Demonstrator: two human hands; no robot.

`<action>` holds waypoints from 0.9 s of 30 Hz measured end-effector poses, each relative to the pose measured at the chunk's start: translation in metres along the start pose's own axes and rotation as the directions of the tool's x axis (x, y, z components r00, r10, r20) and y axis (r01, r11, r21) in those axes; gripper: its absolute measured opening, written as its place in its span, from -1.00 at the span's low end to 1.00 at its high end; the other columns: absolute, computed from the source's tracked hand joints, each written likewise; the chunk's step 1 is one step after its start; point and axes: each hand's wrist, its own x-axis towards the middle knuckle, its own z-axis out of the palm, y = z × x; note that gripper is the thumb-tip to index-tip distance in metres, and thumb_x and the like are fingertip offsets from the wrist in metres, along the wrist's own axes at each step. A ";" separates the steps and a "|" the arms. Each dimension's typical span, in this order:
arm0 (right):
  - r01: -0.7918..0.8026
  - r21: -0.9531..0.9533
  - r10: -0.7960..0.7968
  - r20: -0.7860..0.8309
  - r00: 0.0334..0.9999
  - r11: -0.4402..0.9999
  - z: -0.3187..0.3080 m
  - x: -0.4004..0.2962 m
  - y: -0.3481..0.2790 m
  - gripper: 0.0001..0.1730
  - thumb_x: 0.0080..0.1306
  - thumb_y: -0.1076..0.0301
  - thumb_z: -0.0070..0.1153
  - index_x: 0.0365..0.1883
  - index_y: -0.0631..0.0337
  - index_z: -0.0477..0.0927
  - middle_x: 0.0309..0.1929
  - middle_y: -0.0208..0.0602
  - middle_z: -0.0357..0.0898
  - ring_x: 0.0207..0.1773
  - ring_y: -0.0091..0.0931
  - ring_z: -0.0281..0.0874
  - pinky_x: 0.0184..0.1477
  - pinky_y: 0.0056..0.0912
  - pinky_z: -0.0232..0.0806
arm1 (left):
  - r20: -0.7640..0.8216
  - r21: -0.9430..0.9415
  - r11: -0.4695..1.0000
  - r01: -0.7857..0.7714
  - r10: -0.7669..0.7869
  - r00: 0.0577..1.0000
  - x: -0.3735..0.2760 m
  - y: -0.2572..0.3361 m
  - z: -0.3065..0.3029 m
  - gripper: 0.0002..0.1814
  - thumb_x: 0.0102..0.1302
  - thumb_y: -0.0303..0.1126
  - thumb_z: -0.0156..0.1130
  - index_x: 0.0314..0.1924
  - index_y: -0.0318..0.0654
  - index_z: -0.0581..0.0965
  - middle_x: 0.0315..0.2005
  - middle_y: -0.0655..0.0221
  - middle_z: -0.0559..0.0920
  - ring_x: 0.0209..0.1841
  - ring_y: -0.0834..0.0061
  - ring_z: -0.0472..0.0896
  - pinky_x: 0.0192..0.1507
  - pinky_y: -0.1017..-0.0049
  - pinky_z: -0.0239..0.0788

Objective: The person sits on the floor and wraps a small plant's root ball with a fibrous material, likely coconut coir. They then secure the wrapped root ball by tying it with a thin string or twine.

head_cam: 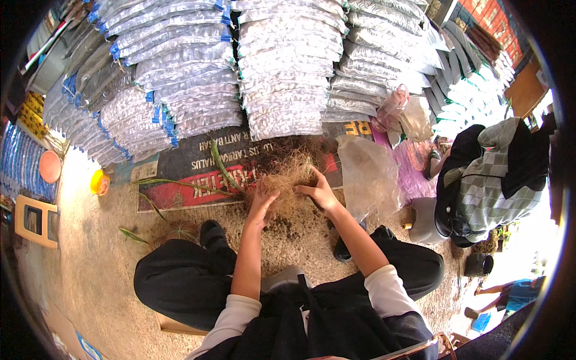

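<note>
A tangled clump of dry brown plant roots (pixel 288 186) is held between both hands, just above the floor in front of me. My left hand (pixel 261 206) cups its left side, fingers partly buried in the fibres. On the right side, my right hand (pixel 320 193) grips the roots with thumb and fingers bent around them. Long green leaves with yellow edges, like those of a snake plant (pixel 220 164), lie to the left of the clump; whether they join it is hidden. Dark loose soil (pixel 283 227) is scattered below the roots and over the printed banner sheet (pixel 180 155).
Tall stacks of clear bags of white pebbles (pixel 288 81) stand ahead. A translucent plastic bag (pixel 369 173) lies right of my hands. Another person (pixel 490 184) sits at the right. A yellow tape roll (pixel 100 182) and a plastic stool (pixel 38 221) are left; a black pot (pixel 478 264) stands right.
</note>
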 end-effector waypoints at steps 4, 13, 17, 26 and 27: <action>-0.034 -0.003 0.033 -0.122 0.992 0.999 0.003 -0.003 -0.007 -0.39 0.00 0.67 0.15 0.06 0.31 0.28 -0.10 -0.25 0.48 -0.05 -0.48 0.43 0.00 -0.43 0.29 | 0.038 -0.062 0.997 0.039 -0.037 0.999 0.010 -0.008 -0.013 0.03 -0.10 -0.15 0.43 0.28 -0.20 0.00 0.15 0.16 0.26 0.18 0.21 0.27 0.11 0.20 0.22; 0.077 0.067 -0.063 -0.195 0.979 0.995 -0.022 0.013 0.026 -0.53 0.02 0.65 0.15 -0.09 0.20 0.35 -0.19 -0.31 0.51 -0.18 -0.55 0.47 -0.16 -0.49 0.36 | -0.121 -0.125 0.985 -0.121 0.106 0.987 0.001 0.010 -0.010 -0.35 0.02 -0.33 0.35 0.12 -0.24 0.29 -0.03 0.29 0.45 0.02 0.38 0.43 -0.06 0.31 0.36; 0.099 0.008 -0.096 -0.209 0.973 0.995 -0.037 0.021 0.041 -0.46 0.01 0.52 0.22 -0.02 0.17 0.32 -0.04 -0.28 0.40 -0.02 -0.52 0.36 -0.05 -0.47 0.28 | -0.277 -0.176 0.952 -0.252 0.197 0.940 0.013 0.000 -0.030 -0.34 0.02 -0.34 0.36 0.11 -0.26 0.28 -0.05 0.28 0.45 0.01 0.33 0.43 0.00 0.29 0.32; -0.478 0.183 0.493 -0.048 0.869 0.859 -0.008 0.029 0.085 0.21 -0.09 -0.05 0.32 0.31 0.17 -0.22 0.27 -0.06 0.02 0.30 -0.22 0.01 0.18 -0.07 0.05 | -0.204 -0.004 0.970 -0.244 0.238 0.950 -0.005 0.007 -0.019 -0.42 0.01 -0.32 0.36 0.04 -0.29 0.37 -0.11 0.27 0.51 -0.03 0.37 0.47 0.03 0.33 0.31; -0.503 0.254 0.513 0.030 0.858 0.826 -0.002 0.030 0.085 0.19 -0.08 -0.06 0.31 0.31 0.18 -0.20 0.26 -0.06 0.05 0.29 -0.23 0.04 0.18 -0.07 0.06 | -0.227 -0.002 0.971 -0.238 0.232 0.946 -0.008 0.006 -0.020 -0.43 0.01 -0.32 0.36 0.03 -0.29 0.38 -0.10 0.27 0.50 -0.02 0.36 0.46 0.04 0.33 0.31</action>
